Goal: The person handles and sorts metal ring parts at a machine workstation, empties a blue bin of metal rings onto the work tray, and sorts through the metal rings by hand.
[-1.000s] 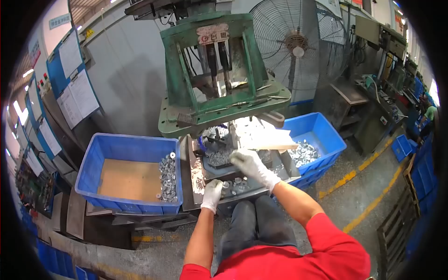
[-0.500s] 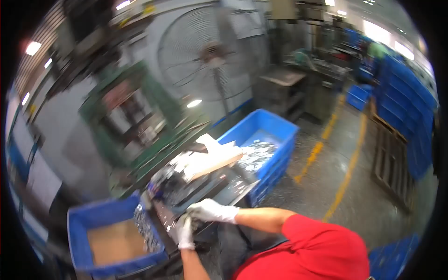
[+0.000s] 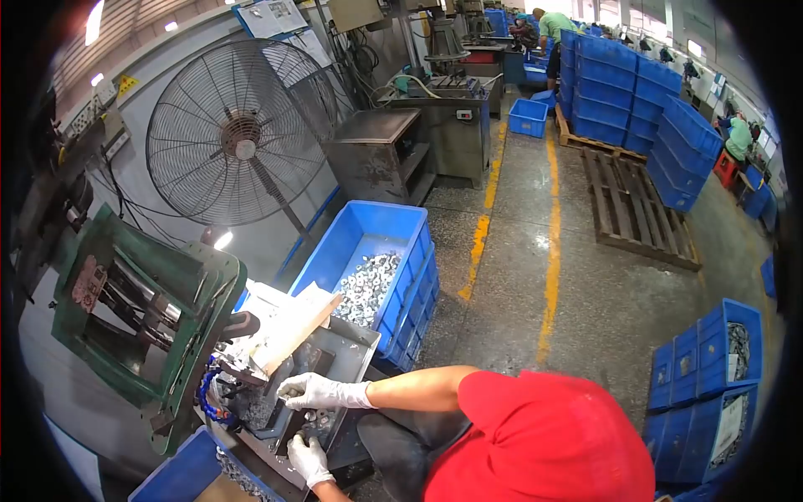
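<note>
My right hand [image 3: 311,391], in a white glove, is over the metal work tray [image 3: 355,343] with its fingers curled together; what they hold, if anything, is too small to name. Nearer the tray's front edge is my left hand [image 3: 308,458], also gloved, its fingers bent and their tips hard to make out. Small metal parts [image 3: 318,416] lie between the two hands. The green press [image 3: 159,309] stands at the left, with a blue coiled hose [image 3: 207,393] below it. A pale board [image 3: 293,330] lies brightly lit behind my right hand.
A blue bin [image 3: 401,243] holds many metal parts [image 3: 368,284]; another blue bin [image 3: 163,477] is at the lower left. Behind stands a large fan [image 3: 242,134]. Wooden pallets [image 3: 640,209], stacked blue crates [image 3: 602,84] and a person [image 3: 552,29] are farther off.
The view has swung right, bringing the aisle and stacked crates into sight. My hands, together half a second ago, are now apart.
</note>
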{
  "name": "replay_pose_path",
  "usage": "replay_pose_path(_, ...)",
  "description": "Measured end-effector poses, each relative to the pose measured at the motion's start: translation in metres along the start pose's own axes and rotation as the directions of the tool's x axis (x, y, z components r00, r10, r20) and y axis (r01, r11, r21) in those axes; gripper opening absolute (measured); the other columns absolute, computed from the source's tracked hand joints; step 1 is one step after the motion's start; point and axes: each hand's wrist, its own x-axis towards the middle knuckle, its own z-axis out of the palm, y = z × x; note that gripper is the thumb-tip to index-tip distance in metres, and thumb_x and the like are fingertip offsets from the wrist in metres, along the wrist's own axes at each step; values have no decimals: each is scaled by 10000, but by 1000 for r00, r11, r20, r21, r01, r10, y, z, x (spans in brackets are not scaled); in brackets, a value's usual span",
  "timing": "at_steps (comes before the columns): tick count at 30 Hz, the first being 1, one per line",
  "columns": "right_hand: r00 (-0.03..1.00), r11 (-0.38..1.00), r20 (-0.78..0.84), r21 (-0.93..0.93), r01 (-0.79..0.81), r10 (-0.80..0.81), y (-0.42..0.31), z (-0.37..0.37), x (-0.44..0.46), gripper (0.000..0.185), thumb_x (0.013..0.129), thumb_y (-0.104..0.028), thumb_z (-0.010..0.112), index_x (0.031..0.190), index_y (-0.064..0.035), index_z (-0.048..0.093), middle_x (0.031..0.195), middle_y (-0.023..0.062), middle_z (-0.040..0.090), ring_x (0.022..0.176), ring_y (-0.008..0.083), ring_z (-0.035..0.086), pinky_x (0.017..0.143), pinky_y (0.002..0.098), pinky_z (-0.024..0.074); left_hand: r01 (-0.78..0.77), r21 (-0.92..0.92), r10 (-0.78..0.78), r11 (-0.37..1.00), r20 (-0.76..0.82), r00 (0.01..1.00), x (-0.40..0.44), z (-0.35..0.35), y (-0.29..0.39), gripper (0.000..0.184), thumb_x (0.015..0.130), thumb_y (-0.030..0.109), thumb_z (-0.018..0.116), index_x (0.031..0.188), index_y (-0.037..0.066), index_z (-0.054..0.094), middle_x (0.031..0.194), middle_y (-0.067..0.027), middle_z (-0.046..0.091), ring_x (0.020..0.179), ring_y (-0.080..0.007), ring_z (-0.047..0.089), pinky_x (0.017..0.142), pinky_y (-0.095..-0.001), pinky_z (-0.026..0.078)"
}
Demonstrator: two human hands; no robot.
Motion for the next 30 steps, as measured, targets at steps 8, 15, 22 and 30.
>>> replay_pose_path(8,994,1000,105,-7,-14,15,13,2,-3,380,860,-142,744,1206,-49,617,874,9,639,769,78,578,710,278,516,-186,-141,177,972,-73,981,-9,-5,18,426,838,-9,655,1262,31,642,1072,-182,668,987,-357,662,907,-425,505)
replay_pose_path(15,987,979,140,175,-103,79,8,-3,-6,374,864,-190,741,1192,-54,622,899,-3,623,773,68,570,661,264,509,-124,-113,133,986,76,988,13,9,-5,252,811,39,673,1062,18,667,927,-208,686,909,-386,673,841,-454,513)
replay_pose_path(22,973,889,61,396,-228,222,-24,-8,-7,309,923,-161,715,1187,-30,622,888,5,626,728,61,551,617,239,462,-11,-114,1,993,-82,997,-5,-12,11,127,809,163,626,884,81,687,878,-183,701,846,-391,674,749,-484,522)
replay_pose_path(30,979,871,105,446,-205,176,-21,-11,14,209,958,-105,642,1148,-37,586,891,24,593,671,115,544,606,254,443,8,-97,-16,995,-88,996,-3,6,-9,182,891,208,655,1011,73,633,937,-196,674,925,-405,660,795,-516,510)
